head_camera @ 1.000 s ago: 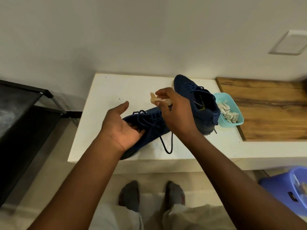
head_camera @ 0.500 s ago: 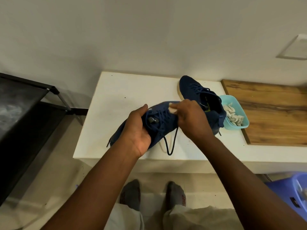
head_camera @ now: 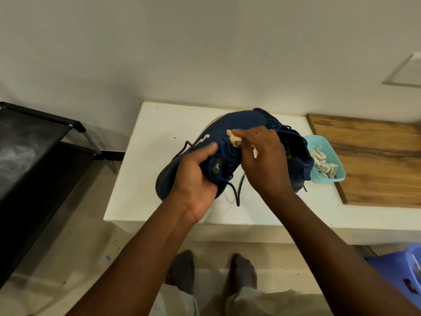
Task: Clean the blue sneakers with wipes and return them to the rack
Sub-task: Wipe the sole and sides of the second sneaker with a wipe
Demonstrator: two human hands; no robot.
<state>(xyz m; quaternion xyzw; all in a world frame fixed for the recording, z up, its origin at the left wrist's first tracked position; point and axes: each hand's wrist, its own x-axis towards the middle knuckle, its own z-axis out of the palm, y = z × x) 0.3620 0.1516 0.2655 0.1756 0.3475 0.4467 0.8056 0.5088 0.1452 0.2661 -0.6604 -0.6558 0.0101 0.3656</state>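
My left hand (head_camera: 195,176) grips a blue sneaker (head_camera: 230,128) around its laced middle and holds it lifted over the white table (head_camera: 155,142), toe pointing away. My right hand (head_camera: 266,163) pinches a crumpled, soiled wipe (head_camera: 233,139) and presses it on the shoe's upper near the laces. The second blue sneaker (head_camera: 298,160) rests on the table just behind my right hand, mostly hidden by it. The black shoe rack (head_camera: 34,156) stands to the left of the table.
A light blue tub (head_camera: 328,160) holding used wipes sits at the table's right, against a wooden board (head_camera: 376,160). A purple bin (head_camera: 401,274) stands on the floor at lower right. My socked feet are below the table's front edge.
My left hand closed on the near sneaker, lifted it off the table and turned its toe away. My right hand brought the wipe down onto the upper.
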